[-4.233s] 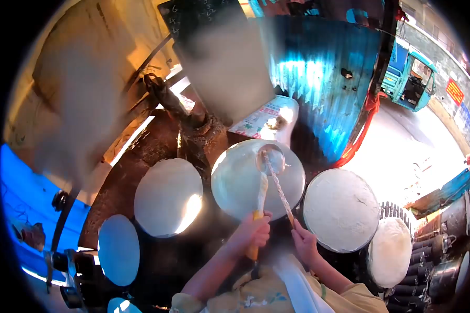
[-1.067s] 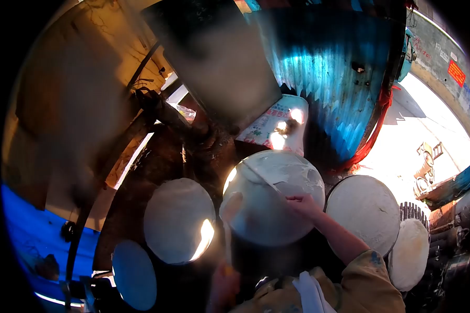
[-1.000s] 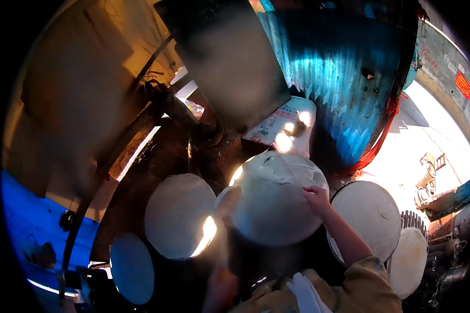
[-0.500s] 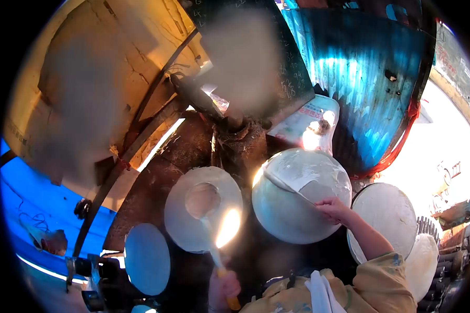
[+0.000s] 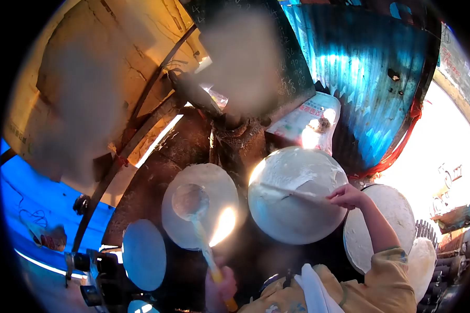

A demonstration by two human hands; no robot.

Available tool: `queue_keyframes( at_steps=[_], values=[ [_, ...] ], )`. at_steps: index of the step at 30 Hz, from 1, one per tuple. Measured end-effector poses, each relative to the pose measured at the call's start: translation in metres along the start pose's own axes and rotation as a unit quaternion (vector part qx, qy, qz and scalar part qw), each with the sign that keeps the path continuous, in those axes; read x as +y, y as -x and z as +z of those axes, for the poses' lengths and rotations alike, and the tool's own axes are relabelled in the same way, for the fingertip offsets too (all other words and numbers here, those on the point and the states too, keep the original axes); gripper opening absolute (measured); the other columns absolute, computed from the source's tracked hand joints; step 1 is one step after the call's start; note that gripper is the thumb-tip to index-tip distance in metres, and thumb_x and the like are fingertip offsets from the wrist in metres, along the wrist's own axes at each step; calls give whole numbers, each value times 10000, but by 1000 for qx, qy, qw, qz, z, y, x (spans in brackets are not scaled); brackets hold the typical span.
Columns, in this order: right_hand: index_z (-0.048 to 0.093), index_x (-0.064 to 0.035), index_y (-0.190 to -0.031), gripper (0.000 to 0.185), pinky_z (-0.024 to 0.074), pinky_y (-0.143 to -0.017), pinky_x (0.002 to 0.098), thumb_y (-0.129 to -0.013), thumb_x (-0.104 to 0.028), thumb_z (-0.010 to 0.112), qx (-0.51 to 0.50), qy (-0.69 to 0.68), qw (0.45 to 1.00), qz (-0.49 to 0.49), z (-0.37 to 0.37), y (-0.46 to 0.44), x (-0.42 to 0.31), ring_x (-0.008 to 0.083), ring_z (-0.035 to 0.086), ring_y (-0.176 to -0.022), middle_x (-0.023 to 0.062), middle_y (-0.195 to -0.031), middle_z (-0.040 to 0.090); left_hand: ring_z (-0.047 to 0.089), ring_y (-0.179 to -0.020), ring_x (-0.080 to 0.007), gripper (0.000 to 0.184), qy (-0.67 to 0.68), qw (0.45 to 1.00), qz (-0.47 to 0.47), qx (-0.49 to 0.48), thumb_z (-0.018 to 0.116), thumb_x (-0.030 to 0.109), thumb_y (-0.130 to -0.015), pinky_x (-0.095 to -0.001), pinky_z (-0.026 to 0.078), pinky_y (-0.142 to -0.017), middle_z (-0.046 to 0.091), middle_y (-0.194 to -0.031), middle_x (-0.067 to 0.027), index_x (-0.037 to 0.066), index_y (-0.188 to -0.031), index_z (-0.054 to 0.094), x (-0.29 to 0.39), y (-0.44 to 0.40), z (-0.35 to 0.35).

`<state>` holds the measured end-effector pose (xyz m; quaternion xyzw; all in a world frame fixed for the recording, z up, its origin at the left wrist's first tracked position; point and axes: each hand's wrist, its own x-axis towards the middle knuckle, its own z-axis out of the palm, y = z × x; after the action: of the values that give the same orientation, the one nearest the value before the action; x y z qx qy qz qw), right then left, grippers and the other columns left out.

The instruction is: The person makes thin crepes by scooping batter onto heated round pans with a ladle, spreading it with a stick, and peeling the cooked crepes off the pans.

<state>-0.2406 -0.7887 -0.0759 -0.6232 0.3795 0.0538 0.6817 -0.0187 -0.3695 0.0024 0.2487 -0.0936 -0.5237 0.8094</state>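
At the lower centre, my left hand (image 5: 220, 288) is closed round the yellow handle of a ladle (image 5: 190, 202). The round ladle head is over a pale round surface (image 5: 173, 229) left of centre. My right hand (image 5: 344, 197) is closed on the end of a thin stick (image 5: 292, 193), which lies across the large whitish round surface (image 5: 282, 221) in the middle. White material with an uneven edge covers the upper right part of that surface. The stick is partly blurred.
Further round pale discs are at the left (image 5: 144, 255) and right (image 5: 391, 208). Behind stand a rusty brown structure (image 5: 193, 138), a printed sack (image 5: 308, 117), a dark board with writing (image 5: 292, 73) and a blue corrugated sheet (image 5: 350, 73). Dark cylinders (image 5: 449, 276) lie at the lower right.
The ladle has gone from the middle surface to over the left one. My right hand has moved right and the stick lies flatter across the middle surface. The camera view has shifted.
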Motion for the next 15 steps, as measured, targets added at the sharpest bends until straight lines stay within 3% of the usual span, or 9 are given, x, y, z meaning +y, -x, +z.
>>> queue_keyframes(
  at_steps=[1, 3, 6, 8, 9, 12, 13, 14, 15],
  values=[
    [629, -74, -1014, 294, 273, -334, 198, -747, -183, 682, 101, -38, 994, -21, 5, -6, -19, 41, 397, -393, -18, -585, 524, 344, -426, -33, 536, -47, 998, 2, 37, 496, -78, -791, -152, 308, -346, 462, -803, -72, 88, -1289, 384, 1, -6, 10],
    [631, -86, -966, 251, 247, -330, 205, -756, -215, 677, 183, -112, 975, -58, 3, -44, -22, 46, 382, -384, -26, -553, 485, 340, -430, -31, 529, -85, 994, 11, 69, 486, -83, -789, -151, 305, -343, 450, -794, -70, 82, -1281, 387, 0, -15, 16],
    [635, -100, -928, 230, 225, -332, 209, -768, -261, 674, 6, 19, 1000, 7, 28, -30, -43, 55, 375, -378, -32, -562, 474, 344, -433, -36, 539, -57, 997, 1, 56, 485, -93, -782, -154, 310, -346, 456, -797, -75, 86, -1281, 390, -2, -18, 17],
    [636, -72, -981, 256, 260, -332, 209, -773, -215, 678, -66, 12, 997, 46, 30, -4, -31, 51, 404, -392, -28, -551, 483, 348, -433, -41, 549, -5, 999, -6, 38, 489, -97, -779, -160, 318, -347, 464, -795, -79, 98, -1283, 389, -6, -8, 8],
    [624, -55, -1001, 256, 263, -324, 208, -786, -186, 668, -90, -1, 995, 50, 23, 7, -25, 54, 402, -382, -24, -521, 463, 341, -421, -44, 556, -45, 998, -6, 47, 485, -99, -778, -164, 317, -343, 471, -792, -82, 106, -1286, 389, -5, -2, 6],
    [623, -45, -1010, 254, 270, -323, 205, -786, -157, 663, -71, 59, 996, 8, -14, -7, -7, 48, 406, -386, -24, -526, 474, 325, -402, -38, 559, -5, 999, -22, 30, 489, -102, -778, -155, 308, -340, 463, -784, -76, 106, -1287, 388, -2, -1, -2],
    [644, -72, -1016, 285, 302, -358, 203, -768, -206, 681, -27, 23, 999, -35, -12, -22, -9, 29, 445, -457, -23, -640, 551, 320, -398, -34, 558, 40, 999, -29, 13, 487, -102, -780, -152, 304, -338, 458, -784, -72, 103, -1289, 386, -2, -7, -3],
    [644, -76, -1000, 266, 290, -355, 202, -770, -206, 677, 21, -8, 999, -27, 0, -27, -23, 27, 438, -451, -27, -625, 539, 320, -402, -26, 549, -11, 997, -5, 81, 479, -101, -789, -149, 298, -334, 446, -786, -66, 90, -1294, 379, -3, -9, 9],
    [644, -81, -984, 247, 277, -351, 200, -773, -205, 673, 69, -38, 997, -18, 15, -32, -35, 26, 430, -446, -30, -609, 527, 319, -404, -22, 540, -50, 996, 13, 74, 468, -99, -795, -148, 300, -335, 438, -793, -62, 77, -1297, 373, -3, -12, 13]
  ],
)
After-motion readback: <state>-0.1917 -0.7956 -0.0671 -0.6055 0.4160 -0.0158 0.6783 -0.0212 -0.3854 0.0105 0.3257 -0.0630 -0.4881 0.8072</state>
